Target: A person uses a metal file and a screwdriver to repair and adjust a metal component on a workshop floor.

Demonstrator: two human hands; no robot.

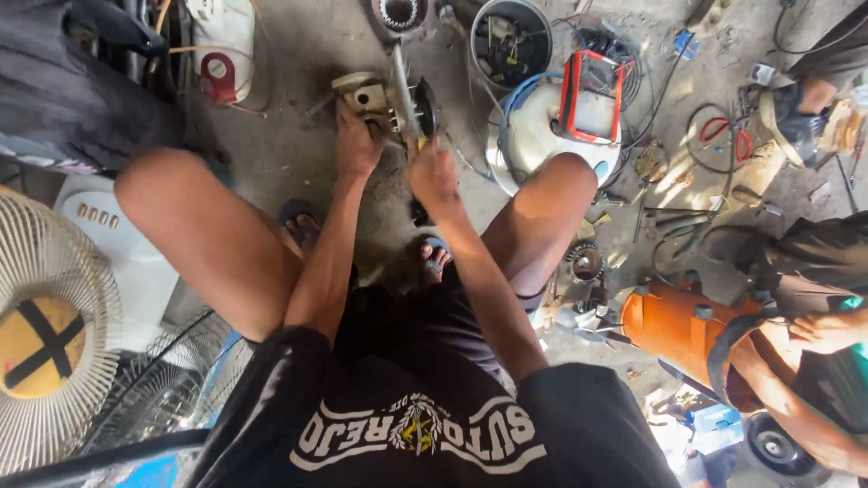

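A black shirt fills the bottom. Past the knees, on the floor, lies a small motor. The left hand grips its near side. The right hand holds a thin tool that points away, across the motor.

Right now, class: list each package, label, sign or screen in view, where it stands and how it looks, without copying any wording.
Meter with screen: on the white round drum beyond the right knee; rectangular, red-orange frame, pale grey face.
Round badge: centre of the white fan grille, far left; yellow disc with a black cross.
Shirt print: bottom centre, on the black shirt; white curved lettering around a small yellow emblem.
Small blue box: floor, lower right; light blue.
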